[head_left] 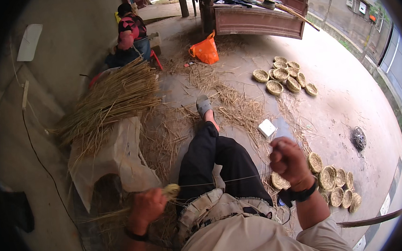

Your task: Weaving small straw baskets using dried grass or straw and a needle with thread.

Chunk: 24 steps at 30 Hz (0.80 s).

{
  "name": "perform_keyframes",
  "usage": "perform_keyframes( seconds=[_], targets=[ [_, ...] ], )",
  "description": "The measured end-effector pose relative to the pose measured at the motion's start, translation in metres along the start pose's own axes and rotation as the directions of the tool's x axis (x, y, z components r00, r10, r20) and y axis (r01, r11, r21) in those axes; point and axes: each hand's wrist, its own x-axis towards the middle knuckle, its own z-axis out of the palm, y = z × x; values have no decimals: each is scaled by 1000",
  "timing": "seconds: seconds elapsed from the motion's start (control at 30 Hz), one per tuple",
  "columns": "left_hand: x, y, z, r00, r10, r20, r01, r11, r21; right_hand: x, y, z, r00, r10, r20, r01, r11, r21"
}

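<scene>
My left hand (150, 206) is closed around a small coiled straw piece (171, 191), with loose straw stalks trailing from it to the left. A thin strand (223, 182) runs from that piece across my lap toward my right hand (288, 159). This hand is raised over my right thigh, its fingers curled and pinched together. The strand looks pulled taut between the two hands; its end at my right fingers is too fine to make out. Just beyond my right wrist lies a group of small round woven straw baskets (327, 177).
A large straw bundle (112, 96) rests on a sheet-covered support (125, 134) at left. More straw baskets (280, 74) lie farther off, near an orange bag (204, 49) and a cart (259, 21). Another person (132, 33) sits at the far left. Loose straw (236, 107) litters the floor.
</scene>
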Motion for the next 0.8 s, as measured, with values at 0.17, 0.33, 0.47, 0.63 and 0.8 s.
perform_keyframes(
  seconds=[0.17, 0.33, 0.47, 0.63, 0.8],
  targets=[
    [-54, -95, -33, 975, -221, -20, 220, 953, 211, -29, -96, -119, 835, -347, -428, 279, 936, -215],
    [-90, -135, -34, 945, -323, -51, 325, 913, 247, -78, -160, -227, 577, -569, -586, 475, 817, -325],
    [-83, -106, -28, 943, -333, 23, 317, 916, 245, -59, -138, -181, 577, -671, -465, 353, 719, -598],
    [-27, 2, -30, 967, -69, 247, 99, 989, -110, -26, -31, -52, 902, -409, -138, 177, 643, -745],
    [9, 79, -14, 936, 289, 202, -133, 820, -557, 5, 126, 53, 843, -2, 538, 391, 690, -609]
  ],
)
